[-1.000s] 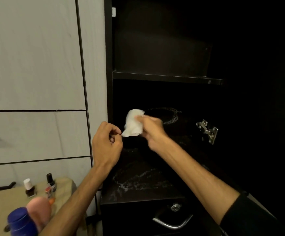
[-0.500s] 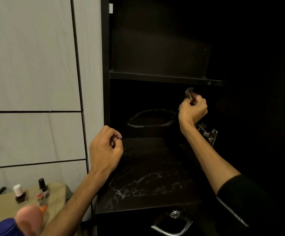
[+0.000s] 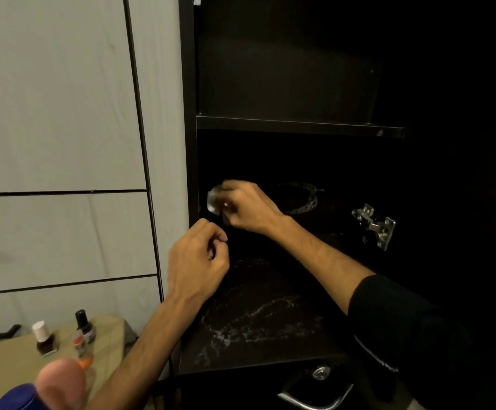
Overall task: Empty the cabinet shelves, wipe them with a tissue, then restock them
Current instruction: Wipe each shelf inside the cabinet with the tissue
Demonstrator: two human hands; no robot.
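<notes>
Two shelves show inside the dark open cabinet (image 3: 285, 84): an upper dark shelf board (image 3: 300, 127) and a lower dark shelf (image 3: 258, 321) smeared with pale, dusty ring marks towards its front edge. Pale wood-grain cupboard panels (image 3: 57, 113) fill the wall to the cabinet's left, and a silver metal door hinge (image 3: 374, 226) sits on the cabinet's right inner side. Below the lower shelf's front edge a chrome drawer handle (image 3: 315, 400) and a round lock are partly visible. The right hand (image 3: 246, 207) reaches in above the lower shelf near the cabinet's left wall, its fingers clamped on a crumpled white tissue (image 3: 214, 199), of which only a blurred edge shows. The left hand (image 3: 199, 261) hovers at the cabinet's left front edge with fingers curled together; whether it pinches anything cannot be told. At the bottom left, a beige table surface (image 3: 10, 365) carries a small white-capped brown bottle (image 3: 44, 340) and a small black-capped bottle (image 3: 84, 325) near its far edge. A blurred blue and pink object (image 3: 42, 389) is cut off at the frame's lower edge. The cabinet's right side is lost in darkness.
</notes>
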